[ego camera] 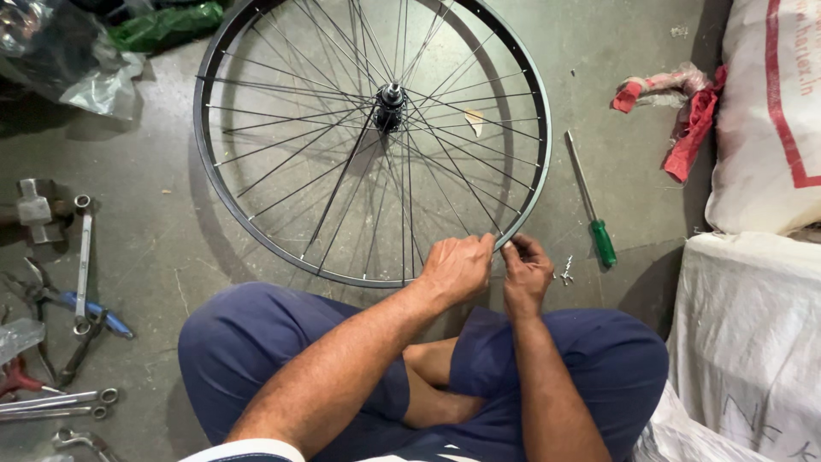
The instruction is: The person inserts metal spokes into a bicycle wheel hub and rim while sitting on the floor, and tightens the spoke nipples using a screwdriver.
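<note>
- While I am sitting cross-legged on the concrete floor (171, 248), one bicycle wheel (372, 141) is lying flat in front of my knees, and I am using it as my landmark.
- My left hand (456, 269) is closing narrowly on the wheel's near rim, with the fingers curling over the rim edge and pinching there.
- My right hand (525, 272) is working just beside the left, at the same near-right stretch of rim; its fingertips are pinching something too small for me to make out.
- One hub (390, 104) is sitting at the wheel's centre, with thin spokes (342, 180) fanning out to the rim; I cannot count them surely.
- One green-handled screwdriver (592, 204) is lying just right of the wheel, handle toward me.
- A few small metal bits (566, 270) are lying near the rim, just right of my right hand; the number is unclear.
- One red rag (684, 111) is lying well right of the wheel, against one white sack (770, 120).
- Left of the wheel, several tools are spreading out: one ring spanner (83, 257), one blue-handled pair of pliers (60, 298), and one hammer (36, 210).
- One green bag (162, 26) is lying beyond the wheel's far-left edge.
</note>
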